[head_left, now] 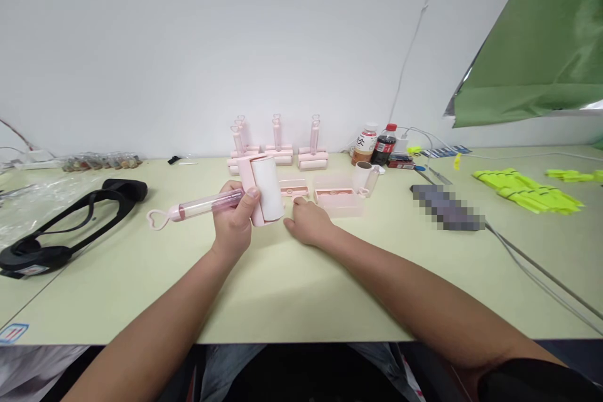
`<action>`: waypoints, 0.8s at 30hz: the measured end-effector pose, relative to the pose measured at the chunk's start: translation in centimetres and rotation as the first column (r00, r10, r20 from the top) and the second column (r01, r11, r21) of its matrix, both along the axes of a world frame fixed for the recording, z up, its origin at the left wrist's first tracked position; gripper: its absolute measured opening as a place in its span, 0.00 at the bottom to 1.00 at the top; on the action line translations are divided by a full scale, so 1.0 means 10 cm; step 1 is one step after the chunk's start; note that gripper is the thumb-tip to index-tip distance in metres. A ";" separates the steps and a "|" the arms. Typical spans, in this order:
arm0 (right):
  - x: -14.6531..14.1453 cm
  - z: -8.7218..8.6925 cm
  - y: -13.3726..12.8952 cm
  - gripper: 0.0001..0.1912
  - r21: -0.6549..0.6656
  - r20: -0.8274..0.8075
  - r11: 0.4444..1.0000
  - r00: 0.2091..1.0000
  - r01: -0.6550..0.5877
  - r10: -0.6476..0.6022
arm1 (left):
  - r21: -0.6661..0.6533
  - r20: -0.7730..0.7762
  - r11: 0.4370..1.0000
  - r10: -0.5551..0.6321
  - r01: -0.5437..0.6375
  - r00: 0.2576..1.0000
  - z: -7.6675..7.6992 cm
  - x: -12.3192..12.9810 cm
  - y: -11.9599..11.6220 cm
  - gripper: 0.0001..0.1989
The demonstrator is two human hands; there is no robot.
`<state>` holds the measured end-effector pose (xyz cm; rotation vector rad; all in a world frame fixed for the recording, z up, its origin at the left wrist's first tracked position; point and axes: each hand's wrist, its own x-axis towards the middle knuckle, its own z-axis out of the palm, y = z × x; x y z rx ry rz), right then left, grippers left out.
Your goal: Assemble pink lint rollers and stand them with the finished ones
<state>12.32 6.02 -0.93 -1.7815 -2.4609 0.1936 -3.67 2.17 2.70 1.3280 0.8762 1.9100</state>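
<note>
My left hand (233,220) is closed around a pink lint roller (245,191), near where its clear handle meets the head. The roll of white sticky paper (268,188) faces right, and the handle, ending in a heart-shaped loop, points left. Low over the table, my right hand (308,221) has its fingers curled at the near side of a pink lint roller case (294,191). Whatever is in those fingers is hidden. Just right of it lies another open pink case (334,200) with a clear cover. A loose paper roll (362,173) stands beside a short clear handle (371,182).
Several upright lint rollers (313,160) line the wall. Two drink bottles (384,146) stand behind the loose roll. To the right are a blurred-out dark device (445,207), cables and yellow-green fabric pieces (527,190). A black head strap (85,220) lies left.
</note>
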 end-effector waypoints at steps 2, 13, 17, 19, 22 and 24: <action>-0.01 -0.01 0.01 0.25 -0.006 0.001 1.000 1.000 0.004 -0.004 | -0.008 -0.006 1.000 -0.003 0.003 1.000 0.00 0.00 0.00 0.18; -0.04 -0.03 -0.04 0.24 0.080 -0.048 0.989 0.991 -0.123 0.127 | 0.007 0.019 1.000 0.008 -0.009 1.000 0.02 -0.01 0.00 0.18; -0.07 -0.03 -0.07 0.21 0.099 -0.035 0.958 0.961 -0.269 0.274 | 0.011 0.022 1.000 0.018 -0.019 1.000 0.02 -0.02 0.00 0.18; -0.08 -0.03 -0.06 0.21 0.078 -0.005 0.956 0.959 -0.281 0.282 | 0.014 0.023 1.000 0.019 -0.020 1.000 0.02 -0.02 0.00 0.18; -0.12 -0.04 -0.02 0.22 0.053 0.012 0.964 0.965 -0.262 0.262 | 0.023 0.019 0.999 0.025 -0.025 1.000 0.02 -0.03 0.00 0.17; -0.15 -0.03 0.01 0.23 0.050 0.009 0.967 0.968 -0.250 0.250 | 0.032 0.017 0.999 0.031 -0.031 0.999 0.03 -0.04 0.01 0.17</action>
